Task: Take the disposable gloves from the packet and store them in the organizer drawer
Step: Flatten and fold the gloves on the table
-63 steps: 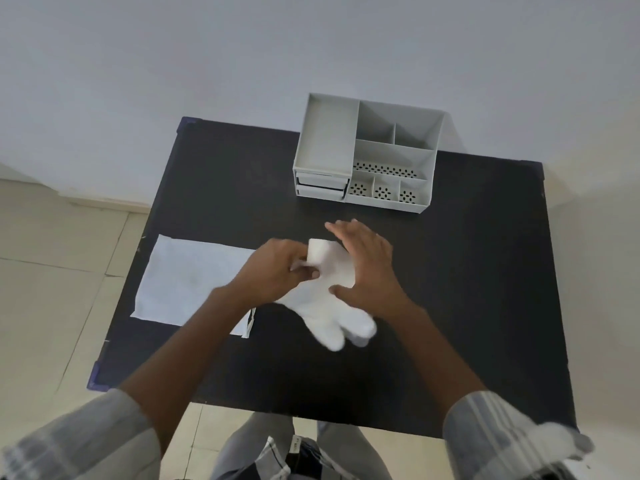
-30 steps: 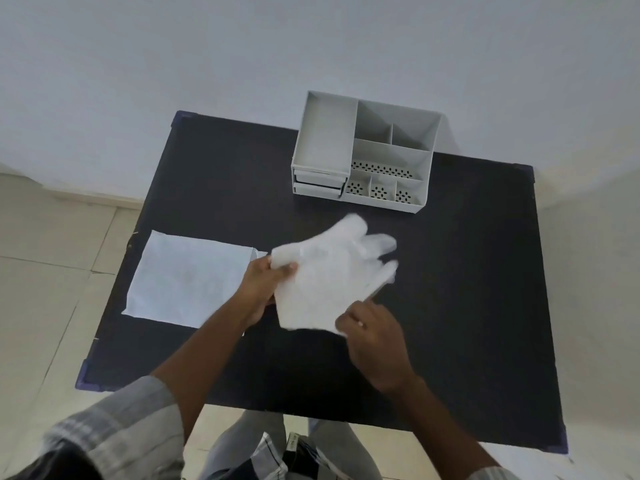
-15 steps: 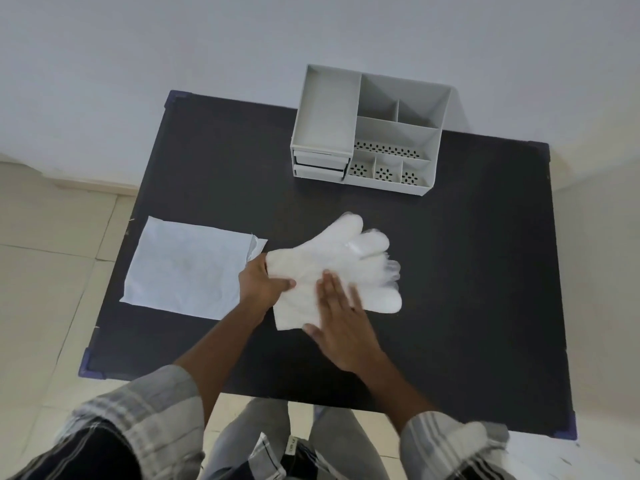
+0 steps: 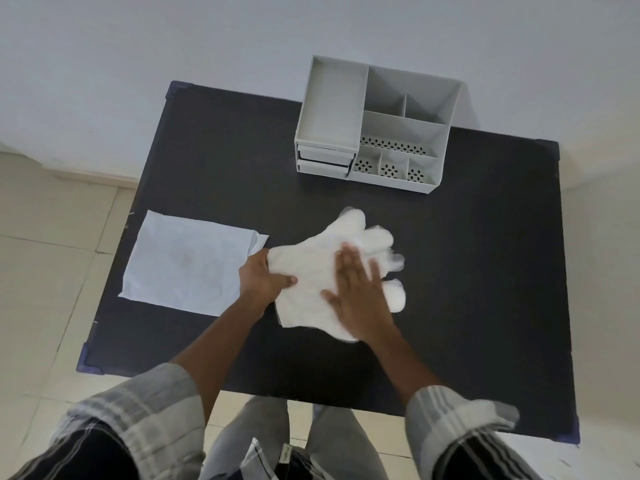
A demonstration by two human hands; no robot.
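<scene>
- One view only, from a camera worn on the person's head, so no second view shares any part of the scene.
- It looks forward and steeply down onto the black counter, almost from above.
- The whole counter fits in the frame, its near edge low in the picture and its far edge against the wall.
- The wide lens bends the edges: the counter's sides splay outward toward the near end.
- Floor tiles show on the left, and the person's own sleeves and legs fill the bottom, close under the camera.
- The grey organizer stands at the far edge, right of centre.
</scene>
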